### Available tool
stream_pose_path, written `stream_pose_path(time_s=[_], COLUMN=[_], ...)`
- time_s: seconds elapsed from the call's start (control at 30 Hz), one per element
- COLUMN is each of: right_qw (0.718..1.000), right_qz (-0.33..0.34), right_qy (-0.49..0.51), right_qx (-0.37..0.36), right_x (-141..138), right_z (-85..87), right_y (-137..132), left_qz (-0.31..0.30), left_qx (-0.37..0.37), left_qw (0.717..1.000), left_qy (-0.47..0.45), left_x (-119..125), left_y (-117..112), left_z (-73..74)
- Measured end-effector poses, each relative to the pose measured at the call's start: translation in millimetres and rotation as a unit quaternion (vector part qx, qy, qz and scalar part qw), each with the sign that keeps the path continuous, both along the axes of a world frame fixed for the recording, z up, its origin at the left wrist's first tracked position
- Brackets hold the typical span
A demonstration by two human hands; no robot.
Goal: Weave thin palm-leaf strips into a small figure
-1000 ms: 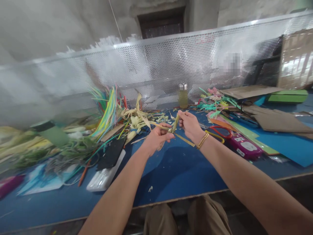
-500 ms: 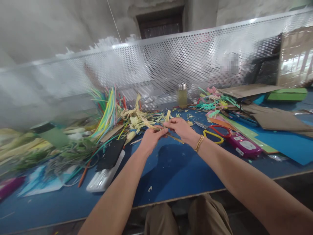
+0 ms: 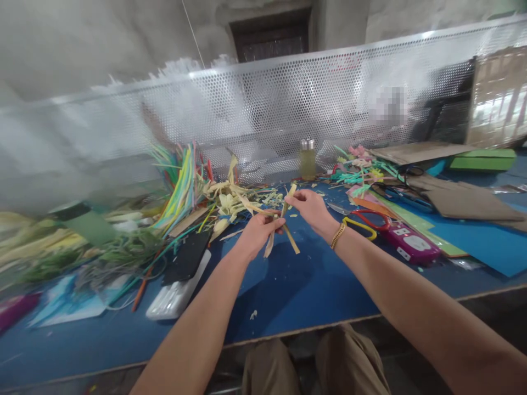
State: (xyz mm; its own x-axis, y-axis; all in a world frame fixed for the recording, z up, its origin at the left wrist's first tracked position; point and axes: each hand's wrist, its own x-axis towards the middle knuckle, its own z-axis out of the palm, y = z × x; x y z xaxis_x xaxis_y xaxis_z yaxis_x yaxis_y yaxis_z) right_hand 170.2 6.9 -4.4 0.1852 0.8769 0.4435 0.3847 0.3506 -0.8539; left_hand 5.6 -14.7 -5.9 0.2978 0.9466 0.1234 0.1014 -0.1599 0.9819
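While the left hand (image 3: 260, 231) pinches the pale strips (image 3: 292, 240) where they cross, the right hand (image 3: 313, 209) grips 1 upper end between thumb and fingers. The strips are above the blue table (image 3: 304, 296), 2 ends hanging down; scissors (image 3: 370, 211) lie to the right.

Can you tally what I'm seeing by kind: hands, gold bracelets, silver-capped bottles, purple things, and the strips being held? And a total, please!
Hands: 2 (left hand, right hand)
Gold bracelet: 1
Silver-capped bottle: 1
Purple things: 2 (purple box, purple object at the left edge)
Pale strips: overlapping, can't count
Total, without strips: 6
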Motion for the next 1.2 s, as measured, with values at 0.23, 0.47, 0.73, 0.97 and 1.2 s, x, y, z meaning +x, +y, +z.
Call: stream_pose_path(time_s=[0.23,0.47,0.73,0.97,1.2], right_qw=[0.943,0.961,0.968,0.976,0.969], right_qz=[-0.009,0.093,0.112,0.071,0.078], right_qy=[-0.293,-0.235,-0.182,-0.134,-0.187], right_qx=[0.155,0.114,0.129,0.159,0.139], right_x=[-4,-7,-10,-11,-4], right_z=[17.0,19.7,14.9,10.3,16.2], right_y=[-21,-22,-18,-16,-13], left_qz=[-0.014,-0.013,-0.029,-0.059,-0.08], left_qx=[0.093,0.055,0.001,0.062,-0.013], left_qw=[0.988,0.997,0.995,0.985,0.992], left_qy=[0.127,0.053,0.091,0.152,0.092], left_x=[-6,-3,-7,-2,-3], left_y=[10,4,1,-5,-4], left_z=[-10.8,-4.5,0.6,3.4,1.2])
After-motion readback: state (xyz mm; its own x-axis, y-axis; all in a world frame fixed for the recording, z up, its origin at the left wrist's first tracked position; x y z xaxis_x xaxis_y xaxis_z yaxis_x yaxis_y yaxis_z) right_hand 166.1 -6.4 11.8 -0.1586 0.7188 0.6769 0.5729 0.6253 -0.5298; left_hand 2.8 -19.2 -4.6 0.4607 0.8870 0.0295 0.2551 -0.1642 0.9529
